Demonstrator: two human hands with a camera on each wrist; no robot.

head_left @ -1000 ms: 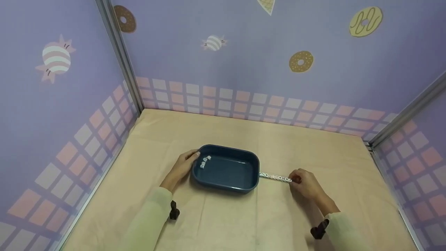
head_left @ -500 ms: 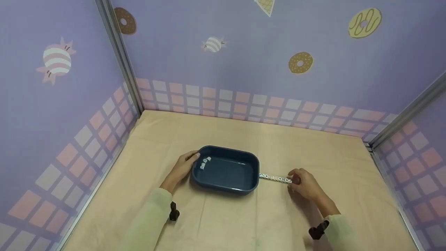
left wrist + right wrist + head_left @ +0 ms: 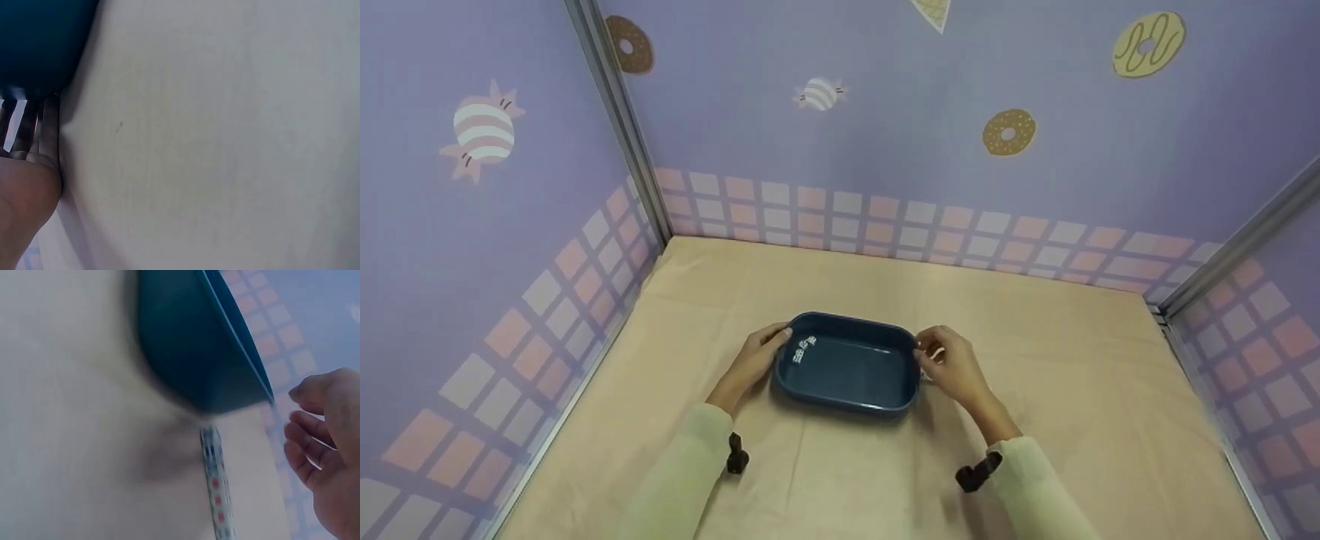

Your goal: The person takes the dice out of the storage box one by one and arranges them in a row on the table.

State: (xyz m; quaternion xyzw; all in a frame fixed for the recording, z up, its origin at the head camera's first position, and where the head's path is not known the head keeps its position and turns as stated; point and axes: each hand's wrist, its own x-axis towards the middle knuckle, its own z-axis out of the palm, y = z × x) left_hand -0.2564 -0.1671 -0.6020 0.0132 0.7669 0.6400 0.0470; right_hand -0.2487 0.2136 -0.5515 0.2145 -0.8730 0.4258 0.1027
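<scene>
A dark blue rectangular dish (image 3: 855, 371) with rounded corners stands on the cloth in the head view. My left hand (image 3: 751, 363) holds its left end, thumb over the rim, fingers along the outside. Several small white blocks with dark marks (image 3: 804, 349) lie inside at the left. My right hand (image 3: 952, 364) is at the right rim with thumb and fingers bent together; I cannot tell whether something small is between the tips. A straight row of white blocks with dark and red marks (image 3: 216, 489) runs out from the dish's right side, mostly hidden by the hand in the head view.
A beige cloth (image 3: 1035, 330) covers the work surface. Purple walls (image 3: 885, 127) with sweets and pink-and-white squares enclose it at the back and both sides, with metal posts (image 3: 619, 120) in the corners.
My right hand has moved left from the far end of the block row to the right rim of the dish. The left hand and the dish have stayed in place.
</scene>
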